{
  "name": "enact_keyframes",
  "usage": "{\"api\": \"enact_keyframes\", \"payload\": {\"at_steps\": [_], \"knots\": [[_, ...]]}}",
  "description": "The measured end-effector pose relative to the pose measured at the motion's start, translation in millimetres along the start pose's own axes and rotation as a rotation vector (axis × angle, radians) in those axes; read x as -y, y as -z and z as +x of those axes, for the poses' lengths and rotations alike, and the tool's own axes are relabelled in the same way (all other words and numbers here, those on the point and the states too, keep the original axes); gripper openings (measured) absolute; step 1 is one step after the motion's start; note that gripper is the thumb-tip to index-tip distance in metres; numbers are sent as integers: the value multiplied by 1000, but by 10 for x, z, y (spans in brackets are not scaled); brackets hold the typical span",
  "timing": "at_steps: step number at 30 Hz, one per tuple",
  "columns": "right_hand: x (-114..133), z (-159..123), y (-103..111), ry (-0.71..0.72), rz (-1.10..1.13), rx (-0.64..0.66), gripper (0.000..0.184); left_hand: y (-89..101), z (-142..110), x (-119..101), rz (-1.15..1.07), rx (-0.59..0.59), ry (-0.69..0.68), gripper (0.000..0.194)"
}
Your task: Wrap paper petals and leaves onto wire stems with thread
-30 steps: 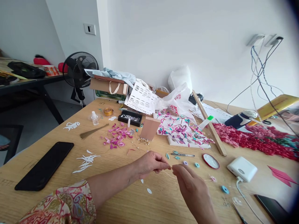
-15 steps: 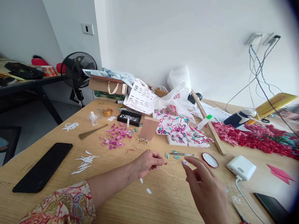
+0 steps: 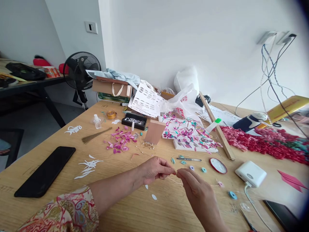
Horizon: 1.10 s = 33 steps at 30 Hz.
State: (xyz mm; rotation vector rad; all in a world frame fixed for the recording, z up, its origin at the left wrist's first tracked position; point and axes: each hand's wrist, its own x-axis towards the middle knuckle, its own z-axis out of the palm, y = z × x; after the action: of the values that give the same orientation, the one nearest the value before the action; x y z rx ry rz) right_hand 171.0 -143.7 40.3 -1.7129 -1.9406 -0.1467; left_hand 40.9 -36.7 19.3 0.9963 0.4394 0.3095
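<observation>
Above the middle of the desk my left hand [image 3: 156,169] is closed in a pinch on a pale thread [image 3: 175,181], whose loose strands trail below the fingers. My right hand [image 3: 199,190] comes in from the right, thumb and fingers pressed together on the thread by the left fingertips. Whatever tiny piece sits between the fingertips is hidden. Just beyond the hands lie green leaf shapes [image 3: 173,160], a pen-like tool [image 3: 189,159] and small thread spools in lilac [image 3: 191,168] and teal [image 3: 204,169].
Pink petals [image 3: 120,140] are scattered behind my left hand, beside a small wooden board [image 3: 154,132]. White paper strips [image 3: 88,167] and a black phone [image 3: 45,170] lie left. Rightward are a red-rimmed dish [image 3: 218,165], a white charger [image 3: 250,173], a blue spool [image 3: 232,195] and scissors [image 3: 247,220].
My right hand has moved left from beside the lilac spool to meet my left fingertips, and its open fingers have closed. My left hand keeps its pinch nearly in place.
</observation>
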Motion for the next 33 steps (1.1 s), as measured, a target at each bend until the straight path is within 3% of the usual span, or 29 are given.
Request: {"api": "enact_keyframes", "payload": {"at_steps": [2, 6, 9, 11, 14, 17, 20, 23, 27, 30, 33], "knots": [[48, 14, -10, -169, 83, 6, 19, -18, -6, 2, 223, -72, -139, 18], [53, 58, -122, -584, 344, 1, 19, -32, -34, 34, 916, -149, -622, 20], [-9, 90, -163, -734, 572, 20, 22, -19, -38, 63, 1196, -128, -771, 28], [-33, 92, -108, -755, 522, 12, 22, -10, -22, 63, 1109, -176, -728, 23], [16, 54, 63, -665, 171, -138, 18, 0, 13, 30, 659, -243, -442, 14], [126, 7, 173, -368, -33, -312, 15, 14, 23, -7, 168, -144, -101, 17], [166, -6, 121, -16, -56, -249, 17, 29, 6, -25, -77, -15, 7, 19], [90, 3, -7, 123, -120, -165, 21, 36, -9, -27, -129, 41, 33, 18], [-20, -8, -77, 128, -115, -103, 20, 30, -5, -22, -101, 46, 39, 17], [3, -15, -48, 41, -39, -61, 21, 3, -7, -30, 37, 29, 0, 17], [72, 5, -33, -184, 70, -32, 20, -37, -32, -28, 437, -93, -246, 15]]}}
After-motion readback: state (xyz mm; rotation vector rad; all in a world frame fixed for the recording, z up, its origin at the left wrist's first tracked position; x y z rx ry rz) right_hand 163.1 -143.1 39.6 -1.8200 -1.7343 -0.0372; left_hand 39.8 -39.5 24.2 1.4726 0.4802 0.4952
